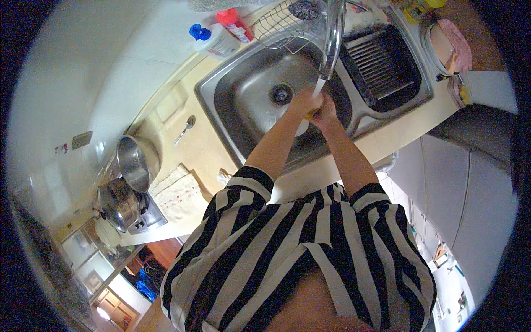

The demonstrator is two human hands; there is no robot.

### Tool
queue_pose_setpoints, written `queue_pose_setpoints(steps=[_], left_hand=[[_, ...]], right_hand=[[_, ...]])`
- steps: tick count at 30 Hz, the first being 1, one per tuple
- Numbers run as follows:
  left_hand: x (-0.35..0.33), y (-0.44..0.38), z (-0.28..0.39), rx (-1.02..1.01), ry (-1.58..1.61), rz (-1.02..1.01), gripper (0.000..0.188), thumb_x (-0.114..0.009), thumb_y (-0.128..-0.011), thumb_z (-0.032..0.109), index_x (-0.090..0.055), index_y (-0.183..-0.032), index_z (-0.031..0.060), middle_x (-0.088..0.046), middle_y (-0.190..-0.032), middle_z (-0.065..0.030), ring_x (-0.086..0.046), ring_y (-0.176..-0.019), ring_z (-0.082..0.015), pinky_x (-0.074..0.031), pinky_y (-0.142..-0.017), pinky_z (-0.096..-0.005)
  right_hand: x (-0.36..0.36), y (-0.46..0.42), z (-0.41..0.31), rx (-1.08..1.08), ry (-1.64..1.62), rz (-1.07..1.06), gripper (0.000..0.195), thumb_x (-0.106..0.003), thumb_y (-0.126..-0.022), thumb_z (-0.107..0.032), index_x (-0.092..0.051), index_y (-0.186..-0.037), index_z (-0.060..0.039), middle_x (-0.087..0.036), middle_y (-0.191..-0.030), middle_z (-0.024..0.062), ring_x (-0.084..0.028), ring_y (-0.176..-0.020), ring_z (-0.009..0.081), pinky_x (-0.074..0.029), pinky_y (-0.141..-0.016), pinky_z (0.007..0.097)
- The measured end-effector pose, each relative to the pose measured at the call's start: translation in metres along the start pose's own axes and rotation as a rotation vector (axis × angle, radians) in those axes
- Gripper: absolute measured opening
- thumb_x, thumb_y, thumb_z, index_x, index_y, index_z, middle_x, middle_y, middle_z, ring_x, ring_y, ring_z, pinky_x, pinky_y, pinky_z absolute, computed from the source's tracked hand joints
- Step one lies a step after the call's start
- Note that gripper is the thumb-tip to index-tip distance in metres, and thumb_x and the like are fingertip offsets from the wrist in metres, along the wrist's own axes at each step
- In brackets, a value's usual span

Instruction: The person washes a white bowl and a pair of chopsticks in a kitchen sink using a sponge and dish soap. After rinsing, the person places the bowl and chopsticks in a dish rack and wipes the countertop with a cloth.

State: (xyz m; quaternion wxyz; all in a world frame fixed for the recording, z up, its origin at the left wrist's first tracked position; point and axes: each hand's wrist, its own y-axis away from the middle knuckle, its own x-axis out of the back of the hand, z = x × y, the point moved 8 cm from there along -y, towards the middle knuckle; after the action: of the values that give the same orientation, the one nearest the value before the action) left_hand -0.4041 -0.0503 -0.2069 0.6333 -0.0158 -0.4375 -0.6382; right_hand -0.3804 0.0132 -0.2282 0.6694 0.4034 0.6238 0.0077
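Water runs from the metal faucet onto my two hands, which meet over the larger basin of a stainless steel sink. My left hand lies partly under the stream, its fingers turned towards the other hand. Close against it, my right hand is bent inward. Something small and yellowish shows between them, too hidden to name. A pale, rounded thing is partly visible just below the hands. The drain lies to the left of the hands.
A wire rack, a white bottle with a blue cap and a red bottle stand behind the sink. On the left counter are a spoon, a cloth and a metal bowl. A ridged black tray occupies the right basin.
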Motion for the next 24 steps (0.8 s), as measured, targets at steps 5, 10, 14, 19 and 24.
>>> queue_pose_setpoints(steps=[5,10,14,19,24], left_hand=[[0.014,0.014,0.010,-0.045,-0.028,0.157,0.038,-0.053,-0.084,0.033,-0.064,-0.108,0.0053,-0.064,-0.106,-0.0256,-0.061,-0.101,-0.0439,-0.049,-0.087,-0.0497],[-0.016,0.029,-0.012,-0.334,-0.490,-0.086,0.023,-0.058,-0.082,0.024,-0.067,-0.086,0.0032,-0.067,-0.084,-0.0213,-0.065,-0.087,-0.0379,-0.051,-0.077,-0.0487],[-0.033,0.074,-0.054,-0.367,-0.613,-0.039,0.021,-0.060,-0.077,0.017,-0.065,-0.085,-0.0019,-0.066,-0.088,-0.0209,-0.064,-0.080,-0.0400,-0.052,-0.072,-0.0471],[-0.004,0.116,-0.016,-0.439,-0.509,0.043,0.017,-0.065,-0.072,0.017,-0.064,-0.080,0.0014,-0.065,-0.078,-0.0147,-0.063,-0.072,-0.0373,-0.051,-0.064,-0.0462],[-0.001,0.122,-0.011,0.025,-0.276,-0.175,0.016,-0.064,-0.075,0.020,-0.063,-0.085,0.0084,-0.063,-0.069,-0.0099,-0.061,-0.066,-0.0300,-0.049,-0.057,-0.0411]], right_hand=[[0.030,-0.034,-0.010,0.004,0.321,0.024,0.036,-0.047,-0.095,-0.038,-0.059,-0.110,-0.0067,-0.064,-0.102,0.0107,-0.062,-0.093,0.0280,-0.052,-0.078,0.0440],[0.043,-0.071,-0.033,0.126,0.862,0.278,0.034,-0.049,-0.095,-0.035,-0.060,-0.101,-0.0038,-0.064,-0.091,0.0108,-0.061,-0.082,0.0262,-0.050,-0.070,0.0439],[0.034,-0.081,-0.057,0.209,1.086,0.436,0.033,-0.051,-0.094,-0.033,-0.061,-0.095,-0.0015,-0.064,-0.083,0.0109,-0.060,-0.073,0.0247,-0.048,-0.064,0.0438],[0.015,-0.055,-0.026,0.157,1.215,0.441,0.033,-0.053,-0.093,-0.033,-0.062,-0.093,-0.0010,-0.063,-0.082,0.0115,-0.060,-0.072,0.0246,-0.047,-0.064,0.0441],[0.023,-0.050,0.018,0.075,1.265,0.355,0.034,-0.053,-0.093,-0.035,-0.059,-0.100,-0.0023,-0.062,-0.090,0.0125,-0.059,-0.079,0.0265,-0.047,-0.069,0.0446]])
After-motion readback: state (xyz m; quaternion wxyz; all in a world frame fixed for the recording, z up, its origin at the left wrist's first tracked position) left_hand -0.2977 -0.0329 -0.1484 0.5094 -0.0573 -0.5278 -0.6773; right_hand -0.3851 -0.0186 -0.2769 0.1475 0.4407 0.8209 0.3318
